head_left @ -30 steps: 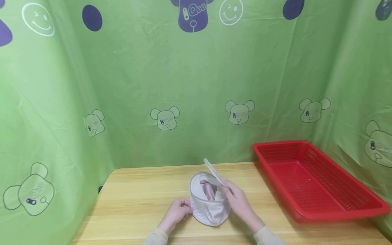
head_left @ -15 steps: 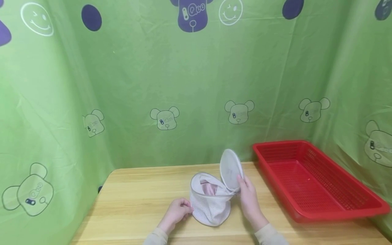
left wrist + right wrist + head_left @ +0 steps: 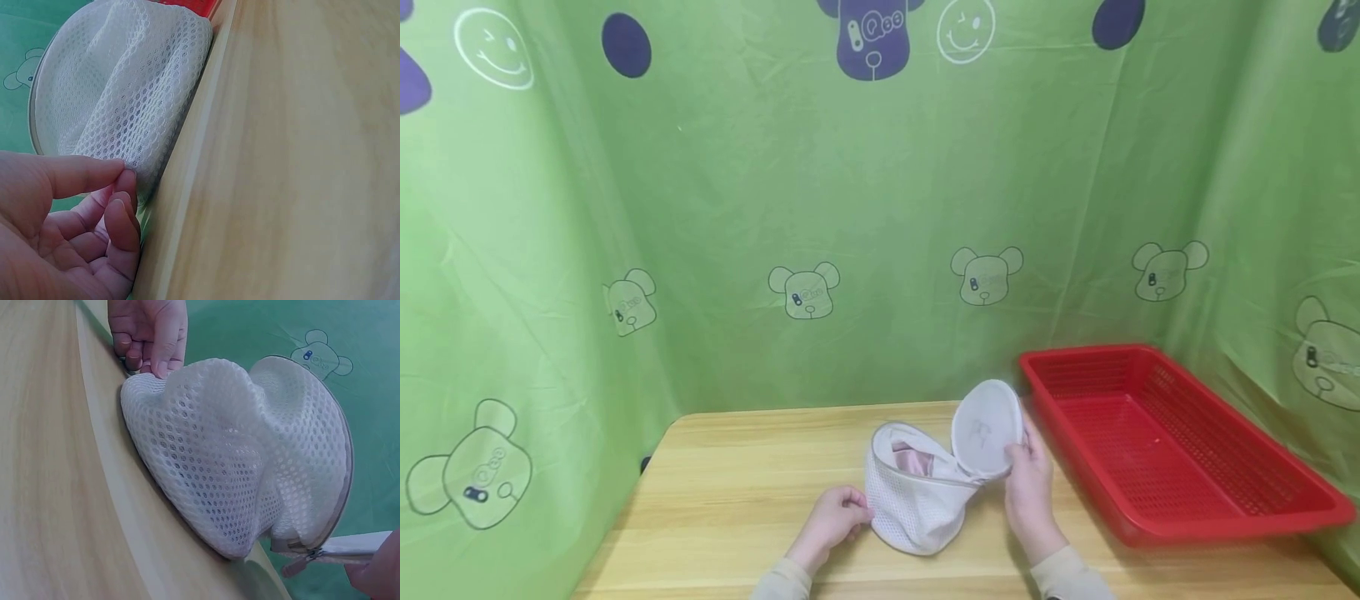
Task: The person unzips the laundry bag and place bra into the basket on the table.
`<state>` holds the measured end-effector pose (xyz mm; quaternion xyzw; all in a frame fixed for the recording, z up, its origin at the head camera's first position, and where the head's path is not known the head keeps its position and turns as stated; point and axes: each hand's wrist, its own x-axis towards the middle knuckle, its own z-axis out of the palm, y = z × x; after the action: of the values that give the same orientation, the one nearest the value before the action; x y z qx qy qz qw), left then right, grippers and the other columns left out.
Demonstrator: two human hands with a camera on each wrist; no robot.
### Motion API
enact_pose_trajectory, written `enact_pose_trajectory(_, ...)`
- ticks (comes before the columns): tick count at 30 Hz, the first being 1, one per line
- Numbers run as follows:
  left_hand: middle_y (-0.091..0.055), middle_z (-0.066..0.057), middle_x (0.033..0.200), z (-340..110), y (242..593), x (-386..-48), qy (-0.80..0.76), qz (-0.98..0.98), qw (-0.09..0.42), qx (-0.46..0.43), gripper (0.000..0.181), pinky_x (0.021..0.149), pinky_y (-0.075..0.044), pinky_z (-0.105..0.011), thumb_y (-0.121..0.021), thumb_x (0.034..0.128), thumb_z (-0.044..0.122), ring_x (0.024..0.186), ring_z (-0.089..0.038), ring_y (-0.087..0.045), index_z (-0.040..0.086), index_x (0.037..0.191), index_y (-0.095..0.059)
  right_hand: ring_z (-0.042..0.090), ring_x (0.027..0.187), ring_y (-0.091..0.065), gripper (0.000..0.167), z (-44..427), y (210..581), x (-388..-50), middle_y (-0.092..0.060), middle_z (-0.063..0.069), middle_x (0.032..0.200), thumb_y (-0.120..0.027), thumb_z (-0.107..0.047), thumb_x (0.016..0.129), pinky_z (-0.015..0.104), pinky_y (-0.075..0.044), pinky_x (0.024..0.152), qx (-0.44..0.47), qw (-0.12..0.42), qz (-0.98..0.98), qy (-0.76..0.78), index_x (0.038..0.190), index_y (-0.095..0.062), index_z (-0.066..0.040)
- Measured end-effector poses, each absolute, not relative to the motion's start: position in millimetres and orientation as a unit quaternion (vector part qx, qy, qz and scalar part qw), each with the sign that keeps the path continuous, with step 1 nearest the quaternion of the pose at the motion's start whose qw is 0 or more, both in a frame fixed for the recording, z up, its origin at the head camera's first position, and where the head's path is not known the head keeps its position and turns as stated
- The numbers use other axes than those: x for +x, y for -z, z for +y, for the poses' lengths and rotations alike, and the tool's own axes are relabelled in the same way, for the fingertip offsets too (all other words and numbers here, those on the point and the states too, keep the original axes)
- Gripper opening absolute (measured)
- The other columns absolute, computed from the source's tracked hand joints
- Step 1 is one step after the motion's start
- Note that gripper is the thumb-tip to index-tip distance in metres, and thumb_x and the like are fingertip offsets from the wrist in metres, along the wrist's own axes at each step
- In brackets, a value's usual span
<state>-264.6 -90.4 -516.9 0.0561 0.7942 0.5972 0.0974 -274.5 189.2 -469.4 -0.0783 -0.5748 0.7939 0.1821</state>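
A white mesh laundry bag (image 3: pixel 910 512) stands on the wooden table, its round zip lid (image 3: pixel 987 429) folded back to the right. Through the mouth a shiny pink cloth (image 3: pixel 913 461) shows inside; its kind cannot be told. My left hand (image 3: pixel 833 521) pinches the bag's lower left edge between thumb and finger. With my right hand (image 3: pixel 1028 492) I hold the lid by its right rim, thumb on the inner face. In the right wrist view the zipper pull (image 3: pixel 294 567) hangs at the seam between bag and lid, and that hand is mostly cut off.
A red plastic basket (image 3: pixel 1180 527) with slotted walls stands on the right of the table (image 3: pixel 737 467). Green printed curtains (image 3: pixel 880 183) hang behind and at both sides.
My right hand has swung the lid away from the bag's mouth, to the right and down, so its inner face shows. The left hand keeps its place at the bag's edge.
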Motion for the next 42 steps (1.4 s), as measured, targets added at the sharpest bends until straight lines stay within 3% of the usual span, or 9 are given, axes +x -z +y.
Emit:
enact_pose_trajectory(6, -0.056, 0.003, 0.07, -89.9, 517.8, -264.4, -0.599, 0.793, 0.095, 0.055, 0.012, 0.055, -0.046, -0.022, -0.068, 0.0803, 0.008, 0.061, -0.01, -0.05, 0.001, 0.088, -0.062, 0.022, 0.147, -0.029, 0.074, 196.6, 473.8, -272.5, -0.022, 0.01, 0.162, -0.033, 0.012, 0.087, 0.011, -0.047, 0.096, -0.121, 0.183, -0.574, -0.789, 0.155, -0.024, -0.016)
enact_pose_trajectory(12, -0.056, 0.004, 0.069, -89.9, 519.6, -265.9, -0.597, 0.795, 0.094, 0.055, 0.012, 0.055, -0.046, -0.022, -0.068, 0.0805, 0.007, 0.061, -0.01, -0.05, 0.001, 0.088, -0.062, 0.017, 0.135, -0.039, 0.068, 205.5, 484.0, -273.0, -0.03, 0.017, 0.156, -0.036, 0.01, 0.088, 0.007, -0.047, 0.09, -0.162, 0.195, -0.573, -0.779, 0.152, -0.022, -0.007)
enact_pose_trajectory(17, -0.055, 0.004, 0.069, -90.1, 520.3, -266.8, -0.594, 0.797, 0.095, 0.056, 0.012, 0.055, -0.046, -0.022, -0.068, 0.0804, 0.008, 0.061, -0.01, -0.05, 0.001, 0.088, -0.062, 0.022, 0.141, -0.032, 0.069, 211.1, 491.5, -274.1, -0.02, 0.02, 0.157, -0.035, 0.008, 0.088, 0.01, -0.044, 0.1, -0.182, 0.178, -0.554, -0.792, 0.152, -0.011, -0.002)
enact_pose_trajectory(21, -0.054, 0.004, 0.069, -90.0, 520.0, -266.8, -0.593, 0.798, 0.095, 0.057, 0.012, 0.056, -0.046, -0.022, -0.068, 0.0803, 0.008, 0.061, -0.01, -0.05, 0.001, 0.088, -0.062, 0.027, 0.146, -0.023, 0.074, 214.5, 495.2, -273.6, -0.011, 0.021, 0.16, -0.033, 0.008, 0.087, 0.023, -0.034, 0.116, -0.197, 0.155, -0.533, -0.808, 0.153, -0.001, -0.003)
enact_pose_trajectory(26, -0.054, 0.004, 0.069, -90.0, 519.9, -266.7, -0.594, 0.797, 0.095, 0.058, 0.013, 0.055, -0.046, -0.022, -0.068, 0.0808, 0.008, 0.061, -0.01, -0.05, 0.001, 0.089, -0.062, 0.03, 0.148, -0.017, 0.079, 217.7, 497.1, -274.6, -0.003, 0.02, 0.162, -0.034, 0.01, 0.084, 0.032, -0.027, 0.122, -0.212, 0.156, -0.515, -0.816, 0.153, 0.001, -0.002)
enact_pose_trajectory(31, -0.054, 0.004, 0.069, -90.4, 520.0, -266.8, -0.594, 0.797, 0.095, 0.057, 0.013, 0.055, -0.046, -0.022, -0.068, 0.081, 0.008, 0.061, -0.01, -0.05, 0.001, 0.089, -0.062, 0.026, 0.146, -0.019, 0.077, 218.9, 497.2, -276.0, -0.003, 0.02, 0.162, -0.036, 0.01, 0.083, 0.022, -0.031, 0.117, -0.231, 0.181, -0.517, -0.804, 0.152, -0.003, -0.001)
enact_pose_trajectory(36, -0.054, 0.004, 0.069, -90.5, 520.1, -266.9, -0.592, 0.798, 0.098, 0.055, 0.013, 0.056, -0.046, -0.022, -0.068, 0.0812, 0.009, 0.062, -0.01, -0.05, 0.002, 0.089, -0.062, 0.017, 0.132, -0.029, 0.071, 217.8, 496.8, -275.9, -0.014, 0.019, 0.158, -0.039, 0.006, 0.086, 0.014, -0.034, 0.102, -0.248, 0.194, -0.522, -0.792, 0.15, -0.01, -0.001)
enact_pose_trajectory(39, -0.054, 0.004, 0.07, -90.4, 520.7, -267.0, -0.589, 0.8, 0.098, 0.053, 0.013, 0.057, -0.046, -0.023, -0.068, 0.0814, 0.009, 0.062, -0.01, -0.05, 0.001, 0.09, -0.062, 0.02, 0.141, -0.023, 0.07, 217.6, 495.7, -276.0, -0.011, 0.018, 0.159, -0.04, 0.005, 0.086, 0.019, -0.03, 0.113, -0.253, 0.194, -0.527, -0.787, 0.15, -0.012, -0.001)
enact_pose_trajectory(42, -0.054, 0.004, 0.07, -90.5, 521.0, -267.1, -0.589, 0.801, 0.098, 0.053, 0.013, 0.057, -0.047, -0.023, -0.068, 0.0815, 0.009, 0.062, -0.01, -0.05, 0.001, 0.09, -0.062, 0.024, 0.15, -0.011, 0.063, 217.8, 496.0, -275.5, -0.008, 0.017, 0.162, -0.041, 0.005, 0.086, 0.032, -0.02, 0.124, -0.25, 0.197, -0.538, -0.78, 0.146, -0.023, -0.004)
